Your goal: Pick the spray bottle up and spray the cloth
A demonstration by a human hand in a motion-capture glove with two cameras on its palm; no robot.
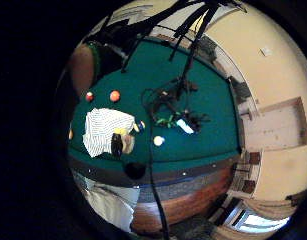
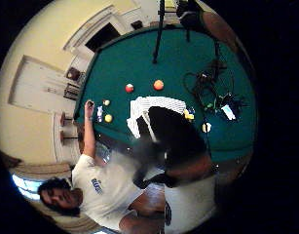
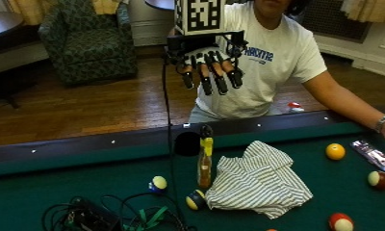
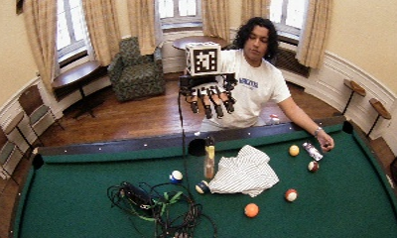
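Above the near rail, the gloved right hand (image 3: pixel 208 67) hangs with fingers spread and empty, so it should descend straight onto the upright spray bottle (image 3: pixel 205 161), standing just left of the striped cloth (image 3: pixel 260 180), gripping below the nozzle.

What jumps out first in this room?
A black-gloved right hand, fingers spread and pointing down, held high above a green pool table. Below it an upright amber spray bottle with a yellow collar stands beside a crumpled striped cloth, with billiard balls scattered around.
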